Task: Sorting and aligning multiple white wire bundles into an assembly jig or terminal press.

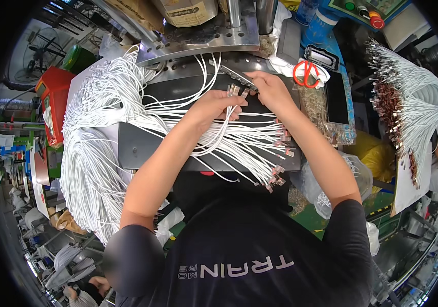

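Observation:
My left hand (213,106) is closed round a few white cables (227,124), whose clear plugs (234,90) stick up past its fingers. Just to the right, my right hand (274,93) grips a narrow dark metal strip (235,75) that slants up to the left, its face marked with a row of small features. The plugs and the strip's lower end nearly meet between the two hands; whether they touch is hidden by fingers. Below, a loose fan of white cables (229,148) lies across a black work surface (142,148), ending in clear and reddish plugs (276,178) at the right.
A perforated metal machine plate (203,43) overhangs the far side. Large bundles of white cable (94,171) fill the left. Orange-handled scissors (306,74) lie at the right, near a red button (376,20). Another cable bundle (416,94) rests on a table farther right.

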Tool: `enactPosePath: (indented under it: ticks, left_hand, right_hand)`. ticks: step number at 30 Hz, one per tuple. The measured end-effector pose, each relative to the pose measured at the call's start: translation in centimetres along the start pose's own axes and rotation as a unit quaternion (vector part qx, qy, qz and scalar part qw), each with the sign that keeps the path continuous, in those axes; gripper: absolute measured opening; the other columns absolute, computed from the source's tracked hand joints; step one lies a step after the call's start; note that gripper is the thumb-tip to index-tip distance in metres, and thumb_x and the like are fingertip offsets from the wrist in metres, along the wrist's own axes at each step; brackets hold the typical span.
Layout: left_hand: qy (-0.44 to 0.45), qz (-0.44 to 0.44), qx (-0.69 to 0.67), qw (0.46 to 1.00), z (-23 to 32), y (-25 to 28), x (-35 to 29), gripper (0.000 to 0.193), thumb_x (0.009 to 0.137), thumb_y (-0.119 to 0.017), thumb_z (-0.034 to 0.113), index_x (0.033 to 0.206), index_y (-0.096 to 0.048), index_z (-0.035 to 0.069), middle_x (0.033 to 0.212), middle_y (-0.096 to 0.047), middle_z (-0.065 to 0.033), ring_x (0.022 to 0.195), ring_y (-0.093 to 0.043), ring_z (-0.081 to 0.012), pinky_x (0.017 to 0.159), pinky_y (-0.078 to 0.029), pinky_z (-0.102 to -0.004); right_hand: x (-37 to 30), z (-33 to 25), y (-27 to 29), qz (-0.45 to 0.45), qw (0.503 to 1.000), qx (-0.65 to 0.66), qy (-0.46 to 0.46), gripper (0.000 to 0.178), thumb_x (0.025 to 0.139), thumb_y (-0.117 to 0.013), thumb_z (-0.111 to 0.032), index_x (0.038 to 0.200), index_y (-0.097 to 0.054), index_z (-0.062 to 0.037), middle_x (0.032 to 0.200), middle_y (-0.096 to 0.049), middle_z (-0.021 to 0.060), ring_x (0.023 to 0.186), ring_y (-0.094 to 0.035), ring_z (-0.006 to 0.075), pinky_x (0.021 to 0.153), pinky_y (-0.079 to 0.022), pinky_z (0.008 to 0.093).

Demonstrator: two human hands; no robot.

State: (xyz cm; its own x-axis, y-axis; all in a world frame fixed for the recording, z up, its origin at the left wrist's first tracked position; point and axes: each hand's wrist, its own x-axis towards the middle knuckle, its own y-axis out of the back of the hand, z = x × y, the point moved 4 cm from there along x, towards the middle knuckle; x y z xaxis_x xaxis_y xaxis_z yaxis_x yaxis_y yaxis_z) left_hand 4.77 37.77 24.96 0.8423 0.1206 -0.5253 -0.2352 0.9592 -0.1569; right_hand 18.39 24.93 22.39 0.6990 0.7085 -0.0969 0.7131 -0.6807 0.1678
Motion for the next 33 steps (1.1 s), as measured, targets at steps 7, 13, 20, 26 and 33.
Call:
enactPosePath:
  ticks: [7,13,20,26,33]
  left_hand:
    - [0.006,-0.007,0.034,0.999,0.1,0.3,0.1,0.023,0.095,-0.072,0.024,0.098,-0.074,0.002,0.078,-0.065,0.0022,0.07,-0.06,-0.0094,0.072,-0.049,-0.0251]
    - [0.008,-0.011,0.033,0.999,-0.1,0.2,0.5,0.022,0.094,-0.072,0.025,0.097,-0.074,0.003,0.077,-0.064,0.0032,0.071,-0.06,-0.0093,0.073,-0.048,-0.0244]
    - [0.004,0.0,-0.001,1.0,0.1,-0.2,0.1,0.023,0.096,-0.072,0.025,0.101,-0.074,0.002,0.08,-0.066,0.0012,0.071,-0.061,-0.0098,0.072,-0.048,-0.0247]
    - [-0.009,0.043,-0.03,0.999,-0.2,-0.2,-0.4,0.025,0.096,-0.073,0.026,0.103,-0.075,0.001,0.08,-0.067,0.0015,0.07,-0.061,-0.0081,0.068,-0.047,-0.0231]
    - [0.011,-0.002,0.005,1.0,-0.5,1.3,0.5,0.03,0.096,-0.074,0.029,0.106,-0.075,0.001,0.082,-0.068,0.0012,0.073,-0.064,-0.0096,0.071,-0.051,-0.0233]
  right_hand:
    - [0.2,-0.8,0.2,-0.063,0.998,-0.02,-0.017,0.036,0.099,-0.048,-0.016,0.124,-0.073,-0.0078,0.078,-0.065,-0.0003,0.055,-0.046,0.0052,0.05,-0.036,0.0224]
    - [0.2,-1.1,0.2,-0.029,0.998,-0.059,-0.019,0.039,0.096,-0.049,-0.022,0.121,-0.073,-0.005,0.091,-0.076,0.0128,0.081,-0.072,0.0186,0.079,-0.054,0.0315]
    - [0.2,-0.4,0.0,-0.017,0.999,-0.038,-0.014,0.038,0.095,-0.053,-0.022,0.121,-0.072,-0.0011,0.092,-0.076,0.0135,0.081,-0.071,0.0176,0.078,-0.054,0.0307]
    - [0.2,-0.1,0.6,-0.058,0.998,-0.023,0.028,0.034,0.093,-0.062,-0.015,0.123,-0.07,-0.0013,0.087,-0.071,0.0039,0.075,-0.062,0.0092,0.07,-0.049,0.0264]
    - [0.0,-0.6,0.6,-0.106,0.993,-0.05,0.009,0.032,0.094,-0.065,-0.009,0.123,-0.068,0.0019,0.092,-0.073,0.0038,0.08,-0.063,0.0072,0.074,-0.05,0.0254]
